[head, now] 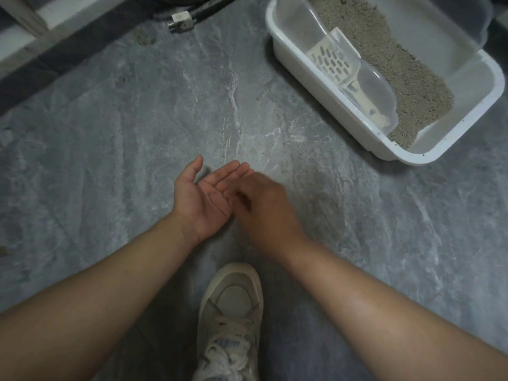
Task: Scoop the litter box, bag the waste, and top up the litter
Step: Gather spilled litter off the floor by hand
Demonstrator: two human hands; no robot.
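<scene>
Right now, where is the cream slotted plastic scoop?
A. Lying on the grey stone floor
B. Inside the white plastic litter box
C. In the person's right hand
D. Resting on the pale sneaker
B: the cream slotted plastic scoop lies in a clear holder inside the white plastic litter box; neither hand holds it.

A home, in a corner kept for a cat

Grey marbled stone floor (137,127); far right on it a white litter box (288,59) holding grey litter (406,78) and a slotted scoop (334,61). At the far edge lies a dark cable (209,12) with a plug (180,21). Near, a worn pale sneaker (233,312).
</scene>
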